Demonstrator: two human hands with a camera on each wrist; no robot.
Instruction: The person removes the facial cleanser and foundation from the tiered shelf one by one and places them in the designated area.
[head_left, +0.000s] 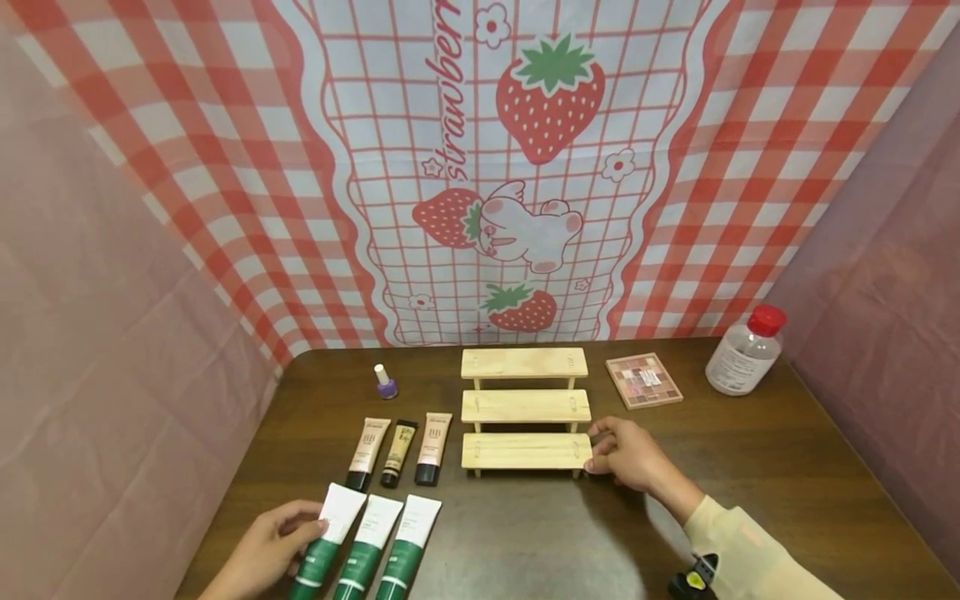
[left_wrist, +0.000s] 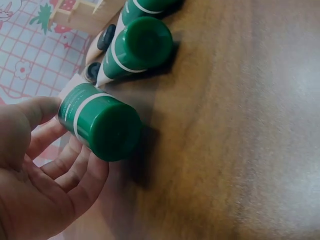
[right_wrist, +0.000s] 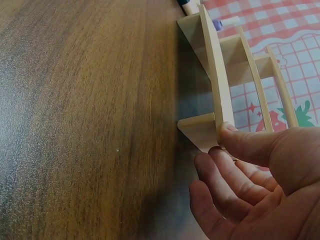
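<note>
My left hand (head_left: 273, 542) grips a green and white squeeze tube (head_left: 318, 554), thumb on one side and fingers curled round the other; its green cap (left_wrist: 116, 131) faces the left wrist camera. Two matching tubes (head_left: 367, 546) lie just to its right. At the centre stands a three-step wooden display stand (head_left: 525, 450). My right hand (head_left: 626, 454) pinches the right end of its lowest step, with the thumb on the board's edge (right_wrist: 223, 107) and fingertips below it in the right wrist view.
Behind the green tubes lie two BB cream tubes (head_left: 369, 446) and a small gold tube (head_left: 400, 450). A purple nail polish bottle (head_left: 386, 385) stands farther back. Right of the stand are an eyeshadow palette (head_left: 643, 381) and a red-capped clear bottle (head_left: 745, 354). A strawberry-print cloth (head_left: 540, 192) hangs behind.
</note>
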